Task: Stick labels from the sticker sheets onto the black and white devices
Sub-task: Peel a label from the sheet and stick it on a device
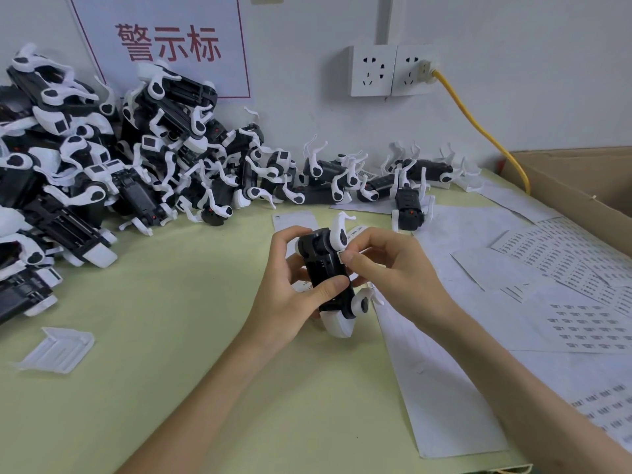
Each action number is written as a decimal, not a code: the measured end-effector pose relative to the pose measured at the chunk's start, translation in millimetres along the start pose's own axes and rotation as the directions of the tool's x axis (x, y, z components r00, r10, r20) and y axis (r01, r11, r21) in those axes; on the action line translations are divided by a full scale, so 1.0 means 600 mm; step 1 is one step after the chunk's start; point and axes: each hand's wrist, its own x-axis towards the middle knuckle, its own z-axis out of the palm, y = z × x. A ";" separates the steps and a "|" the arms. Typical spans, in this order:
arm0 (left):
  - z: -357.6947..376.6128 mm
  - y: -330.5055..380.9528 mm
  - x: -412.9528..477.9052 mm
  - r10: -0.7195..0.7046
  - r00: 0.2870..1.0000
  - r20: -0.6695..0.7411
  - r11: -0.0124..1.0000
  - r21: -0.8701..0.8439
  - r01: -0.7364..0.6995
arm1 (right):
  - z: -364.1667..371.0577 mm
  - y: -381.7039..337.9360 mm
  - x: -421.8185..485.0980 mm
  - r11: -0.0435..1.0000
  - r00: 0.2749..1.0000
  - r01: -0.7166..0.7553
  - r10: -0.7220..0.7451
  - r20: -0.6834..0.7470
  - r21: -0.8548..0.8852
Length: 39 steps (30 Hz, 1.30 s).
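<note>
Pale green table (171, 336) against a white wall. Sign (167, 42) at 11 o'clock, socket (372, 70) and yellow cable (478, 128) at 1 o'clock.

Device (328, 278): centre of view, between both hands. Its long axis runs 12 to 6 o'clock, white end toward 6.

Left hand (290, 292): on the 9 o'clock side, gripping the black body, thumb laid across the near face.

Right hand (393, 268): on the 3 o'clock side, fingers curled. Thumb and forefinger pinch a small label (340, 255) against the device's 3 o'clock edge, just below the upper white arm. How far the label has stuck cannot be told.

Pile (102, 165): more devices at 10 o'clock, trailing along the wall toward 1.

Sticker sheets (581, 285): 3 to 4 o'clock, beside the right forearm, so the right hand is nearer.

Box (581, 179): 2 o'clock.

Step judged: pressing the label down along that edge.
</note>
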 end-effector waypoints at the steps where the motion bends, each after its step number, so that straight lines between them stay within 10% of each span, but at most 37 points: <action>1: 0.000 0.000 0.000 0.003 1.000 -0.004 1.000 0.008 -0.003 | 0.000 0.000 0.000 1.000 1.000 -0.001 0.001 -0.002 0.000; 39: 0.002 0.001 -0.002 0.067 0.997 -0.027 0.993 0.096 -0.064 | 0.003 0.003 -0.002 0.989 0.995 -0.088 0.081 -0.065 -0.120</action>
